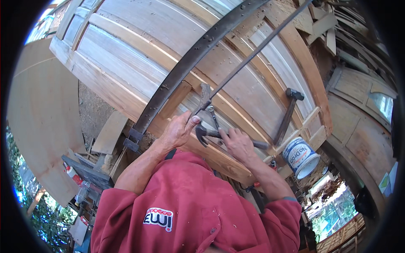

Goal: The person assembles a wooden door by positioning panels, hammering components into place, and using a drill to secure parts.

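My left hand (179, 130) is closed around the near end of a long thin metal rod (249, 59), just below a short metal crosspiece (205, 91). At its right, my right hand (238, 144) has its fingers curled at the lower end of a small wrench (214, 118), whose ring end points up toward the rod. A claw hammer (203, 132) lies by both hands, its handle passing under my right hand. Beneath everything is a panelled wooden door (236, 80). A wide dark steel bar (185, 69) curves across the door, with a clamp jaw (134, 140) at its near end.
Another hammer (292, 105) rests on the door's right side. A white and blue bucket (310, 164) sits beyond the near right corner. Plywood sheets (46, 109) stand at the left, and scrap wood (322, 29) is piled at the far right. Wood chips dot the door.
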`<move>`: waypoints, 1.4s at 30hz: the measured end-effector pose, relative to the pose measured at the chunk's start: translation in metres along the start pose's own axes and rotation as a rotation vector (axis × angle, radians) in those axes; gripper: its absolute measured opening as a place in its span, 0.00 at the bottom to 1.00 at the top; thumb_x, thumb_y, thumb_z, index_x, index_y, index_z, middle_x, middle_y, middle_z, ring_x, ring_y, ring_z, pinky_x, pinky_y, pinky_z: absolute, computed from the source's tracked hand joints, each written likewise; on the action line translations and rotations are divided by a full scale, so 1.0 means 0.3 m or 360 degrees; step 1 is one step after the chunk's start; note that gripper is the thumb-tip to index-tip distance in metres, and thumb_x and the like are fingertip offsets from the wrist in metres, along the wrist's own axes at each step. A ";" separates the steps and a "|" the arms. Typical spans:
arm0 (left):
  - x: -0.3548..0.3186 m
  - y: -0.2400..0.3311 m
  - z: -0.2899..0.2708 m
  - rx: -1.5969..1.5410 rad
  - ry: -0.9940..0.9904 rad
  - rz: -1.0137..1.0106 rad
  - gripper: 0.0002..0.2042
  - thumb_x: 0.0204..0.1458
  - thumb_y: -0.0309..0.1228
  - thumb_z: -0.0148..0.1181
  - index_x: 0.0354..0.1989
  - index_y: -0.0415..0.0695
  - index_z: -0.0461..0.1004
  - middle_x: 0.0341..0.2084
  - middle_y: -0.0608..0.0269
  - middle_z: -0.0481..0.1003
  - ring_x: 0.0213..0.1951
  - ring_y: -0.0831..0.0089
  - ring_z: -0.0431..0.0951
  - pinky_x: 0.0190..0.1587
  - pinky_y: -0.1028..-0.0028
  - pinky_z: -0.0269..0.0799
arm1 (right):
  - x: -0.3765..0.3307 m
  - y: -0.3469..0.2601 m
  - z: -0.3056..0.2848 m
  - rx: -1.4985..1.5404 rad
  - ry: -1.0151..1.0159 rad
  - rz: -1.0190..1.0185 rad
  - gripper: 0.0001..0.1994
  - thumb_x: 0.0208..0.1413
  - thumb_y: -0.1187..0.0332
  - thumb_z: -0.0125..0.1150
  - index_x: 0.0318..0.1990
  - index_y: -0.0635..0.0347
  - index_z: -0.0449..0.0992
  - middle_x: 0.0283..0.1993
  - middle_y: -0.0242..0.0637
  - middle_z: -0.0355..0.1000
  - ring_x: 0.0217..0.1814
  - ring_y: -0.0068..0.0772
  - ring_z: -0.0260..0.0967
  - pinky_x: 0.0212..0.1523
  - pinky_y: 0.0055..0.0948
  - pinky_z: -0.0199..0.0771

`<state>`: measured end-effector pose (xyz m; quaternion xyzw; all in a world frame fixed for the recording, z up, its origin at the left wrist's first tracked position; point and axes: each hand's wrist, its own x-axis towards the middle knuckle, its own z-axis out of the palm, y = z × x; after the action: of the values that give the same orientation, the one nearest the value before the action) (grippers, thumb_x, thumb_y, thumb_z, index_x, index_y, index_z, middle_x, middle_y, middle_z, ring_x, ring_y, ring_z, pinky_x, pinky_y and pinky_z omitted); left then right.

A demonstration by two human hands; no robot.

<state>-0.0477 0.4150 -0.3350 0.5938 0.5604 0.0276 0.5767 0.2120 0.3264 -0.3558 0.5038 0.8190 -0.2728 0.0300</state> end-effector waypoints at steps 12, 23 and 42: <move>0.004 0.036 -0.016 -0.0011 -0.0047 -0.0055 0.28 0.67 0.54 0.43 0.37 0.37 0.72 0.21 0.43 0.72 0.28 0.44 0.76 0.32 0.56 0.68 | 0.060 -0.043 -0.032 0.0142 0.0169 0.0083 0.20 0.55 0.61 0.64 0.55 0.52 0.75 0.33 0.40 0.68 0.35 0.41 0.74 0.26 0.41 0.75; 0.016 0.000 0.005 -0.0066 -0.0024 0.0037 0.25 0.67 0.52 0.43 0.36 0.38 0.70 0.17 0.51 0.66 0.22 0.59 0.69 0.27 0.60 0.64 | 0.137 0.003 -0.078 0.0300 0.0337 0.0466 0.23 0.54 0.64 0.64 0.59 0.50 0.74 0.34 0.42 0.68 0.30 0.44 0.73 0.26 0.43 0.75; -0.003 -0.021 0.025 -0.0141 -0.0001 0.0019 0.23 0.64 0.50 0.52 0.33 0.37 0.69 0.19 0.41 0.70 0.26 0.42 0.74 0.30 0.53 0.67 | 0.132 0.352 -0.337 0.2398 0.0481 0.0982 0.25 0.71 0.52 0.43 0.68 0.57 0.60 0.26 0.33 0.66 0.14 0.16 0.57 0.14 0.15 0.61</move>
<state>-0.0469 0.4076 -0.3415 0.5710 0.5549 0.0557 0.6024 0.3043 0.4430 -0.3269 0.6222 0.2370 -0.6575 -0.3526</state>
